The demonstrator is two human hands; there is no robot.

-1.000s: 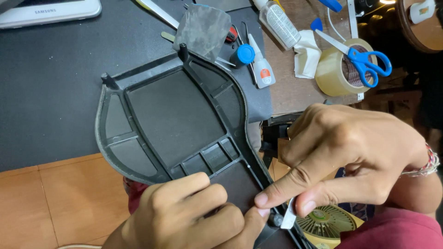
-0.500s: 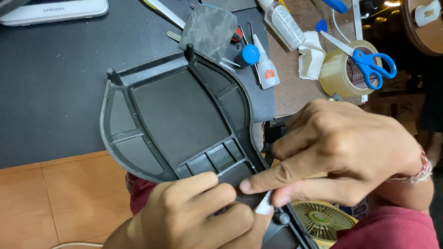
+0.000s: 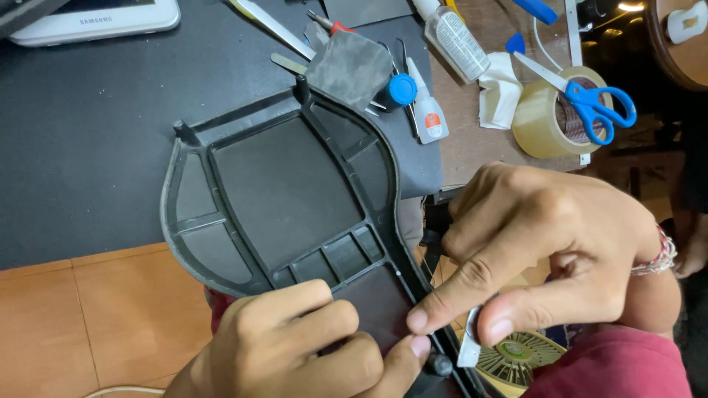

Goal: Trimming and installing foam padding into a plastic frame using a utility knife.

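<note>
Frame: black plastic frame (image 3: pixel 284 199), centre of picture, lower end over the surface (image 3: pixel 88 147) edge.
Left hand (image 3: pixel 295 350): fingers clenched, pinning the frame's lower end.
Right hand (image 3: pixel 546 250): fingers pinching a small blade (image 3: pixel 470 346); better kept shallow, clear of the left thumb.

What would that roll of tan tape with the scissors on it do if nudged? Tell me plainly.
The tape roll lies flat on its side on the table, so it would probably slide rather than roll. The blue-handled scissors rest loosely on top and would likely shift or slip off. It looks thick and hollow, probably light for its bulk.
</note>
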